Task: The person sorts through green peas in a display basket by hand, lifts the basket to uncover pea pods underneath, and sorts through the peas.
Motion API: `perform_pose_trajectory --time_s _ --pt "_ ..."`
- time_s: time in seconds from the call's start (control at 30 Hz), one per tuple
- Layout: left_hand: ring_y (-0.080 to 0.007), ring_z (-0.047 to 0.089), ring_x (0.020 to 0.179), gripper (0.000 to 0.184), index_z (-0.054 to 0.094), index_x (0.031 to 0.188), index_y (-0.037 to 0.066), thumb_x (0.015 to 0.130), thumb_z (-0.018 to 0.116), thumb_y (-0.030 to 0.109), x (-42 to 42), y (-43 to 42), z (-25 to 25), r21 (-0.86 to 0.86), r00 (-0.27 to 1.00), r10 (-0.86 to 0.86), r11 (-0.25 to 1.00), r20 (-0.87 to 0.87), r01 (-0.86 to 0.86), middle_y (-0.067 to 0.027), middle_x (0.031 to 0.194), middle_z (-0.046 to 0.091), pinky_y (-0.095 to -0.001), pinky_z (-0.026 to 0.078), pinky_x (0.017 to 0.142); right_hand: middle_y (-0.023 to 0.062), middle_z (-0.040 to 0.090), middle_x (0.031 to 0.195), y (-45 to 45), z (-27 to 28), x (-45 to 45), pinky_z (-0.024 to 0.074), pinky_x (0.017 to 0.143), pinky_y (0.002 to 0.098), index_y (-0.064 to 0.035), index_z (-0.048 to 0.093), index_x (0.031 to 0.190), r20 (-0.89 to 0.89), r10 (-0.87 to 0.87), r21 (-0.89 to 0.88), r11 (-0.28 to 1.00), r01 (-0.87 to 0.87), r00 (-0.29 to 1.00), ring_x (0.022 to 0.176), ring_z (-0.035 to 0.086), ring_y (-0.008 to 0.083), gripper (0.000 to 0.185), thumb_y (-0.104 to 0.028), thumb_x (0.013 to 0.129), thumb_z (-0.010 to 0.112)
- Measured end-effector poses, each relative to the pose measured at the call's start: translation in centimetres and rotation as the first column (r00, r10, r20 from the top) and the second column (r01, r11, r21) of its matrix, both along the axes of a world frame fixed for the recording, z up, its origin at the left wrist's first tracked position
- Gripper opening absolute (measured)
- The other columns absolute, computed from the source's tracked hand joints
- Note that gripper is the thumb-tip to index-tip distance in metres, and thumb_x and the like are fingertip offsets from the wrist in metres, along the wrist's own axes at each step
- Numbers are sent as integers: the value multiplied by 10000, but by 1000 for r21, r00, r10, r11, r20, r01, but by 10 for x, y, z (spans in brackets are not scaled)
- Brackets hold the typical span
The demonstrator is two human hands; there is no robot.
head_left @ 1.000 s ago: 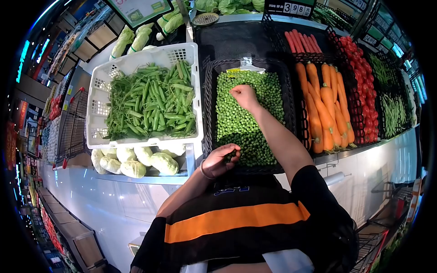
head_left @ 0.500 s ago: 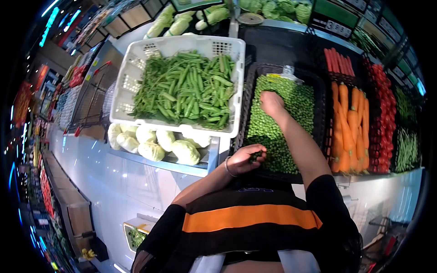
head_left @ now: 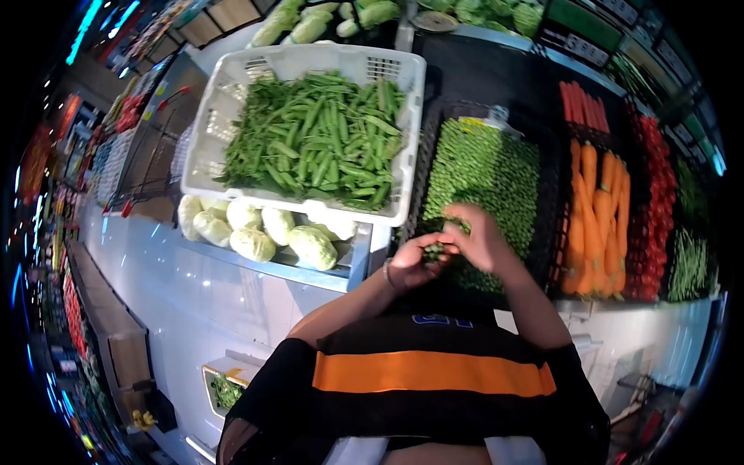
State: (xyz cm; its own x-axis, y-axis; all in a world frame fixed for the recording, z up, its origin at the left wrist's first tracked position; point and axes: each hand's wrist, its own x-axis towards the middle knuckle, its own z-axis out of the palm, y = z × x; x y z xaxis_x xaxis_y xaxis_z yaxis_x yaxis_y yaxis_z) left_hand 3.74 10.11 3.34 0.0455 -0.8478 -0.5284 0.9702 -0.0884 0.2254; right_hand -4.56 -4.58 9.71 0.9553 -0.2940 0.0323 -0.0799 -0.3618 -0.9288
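Note:
Shelled green peas (head_left: 484, 167) fill a black basket (head_left: 419, 186) in front of me. Over its near left corner is my left hand (head_left: 415, 263), palm up, fingers curled around a few green peas. My right hand (head_left: 480, 242) is right beside it, above the peas, its fingers bent and the fingertips meeting the left hand's. Whether something sits between the right fingers is hidden. To the left, a white plastic crate (head_left: 298, 203) holds a heap of green pea pods (head_left: 322, 143).
Pale cabbages (head_left: 252, 244) lie below the crate. Right of the basket are carrots (head_left: 601, 209), red tomatoes (head_left: 653, 209) and green beans (head_left: 688, 263). A shopping cart (head_left: 155, 167) stands far left, and a white box with greens (head_left: 225, 391) is on the floor.
My right hand has come back from the far part of the peas toward me, to my left hand. The left hand has stayed nearly in place, still holding peas.

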Motion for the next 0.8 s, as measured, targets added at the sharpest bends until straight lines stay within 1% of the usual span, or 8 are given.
perform_pose_trajectory --time_s 0.03,0.1,0.2,0.27,0.53,0.6,0.73,0.8 --pt "-92 469 654 232 556 901 47 932 440 246 0 1 -2 8 1000 -13 1000 -2 13 -44 843 558 -159 356 452 186 568 1038 -28 -30 1 394 912 414 8 557 1076 129 -121 -429 888 165 984 1019 527 333 336 -169 804 644" --pt "-85 426 611 253 547 869 43 940 456 269 0 6 -4 -92 996 -89 992 -4 89 -34 786 515 -168 325 442 196 393 1315 -79 -63 10 325 978 495 -41 462 1244 45 -389 -705 640 306 920 1239 326 371 533 -321 825 636" --pt "-78 403 573 271 553 887 42 938 478 297 -2 8 -4 -155 984 -172 972 52 178 -20 748 486 -171 310 443 181 202 1442 -78 -72 38 183 984 672 -142 366 1345 -237 -591 -711 647 277 772 1348 123 359 726 -540 782 593" --pt "-71 373 540 257 579 899 45 934 481 280 -6 8 11 -122 938 -263 948 225 295 -15 690 451 -178 297 431 185 215 1430 -53 -88 48 135 1011 673 -149 367 1345 -129 -358 -684 707 179 925 1345 119 372 767 -550 743 621" --pt "-72 363 531 237 570 996 -2 923 490 209 0 46 27 -191 942 -166 955 291 228 -24 683 456 -171 271 428 83 398 1306 -16 -87 -27 136 1041 617 -185 554 1125 -171 346 -646 668 -370 923 1305 267 303 483 -311 682 699" --pt "-73 355 530 231 557 987 2 918 493 213 -1 60 20 -184 944 -167 957 284 224 -21 680 451 -170 260 426 90 385 1325 -42 -67 -30 110 1056 635 -203 564 1088 -356 324 -691 541 -480 877 1324 241 316 380 -250 731 689" --pt "-67 373 541 221 557 950 8 930 484 215 -6 73 17 -186 965 -172 960 200 210 -14 690 477 -170 272 436 161 346 1361 -78 -60 -24 159 1030 655 -197 546 1168 -140 -195 -829 559 -8 971 1327 205 369 423 -174 766 674" --pt "-66 379 545 235 561 944 -2 927 491 221 -5 75 20 -106 954 -173 973 245 203 -18 694 491 -171 270 431 177 377 1346 -66 -35 -35 252 1020 599 -181 522 1233 -64 -195 -870 491 41 979 1304 269 375 441 -236 811 638"
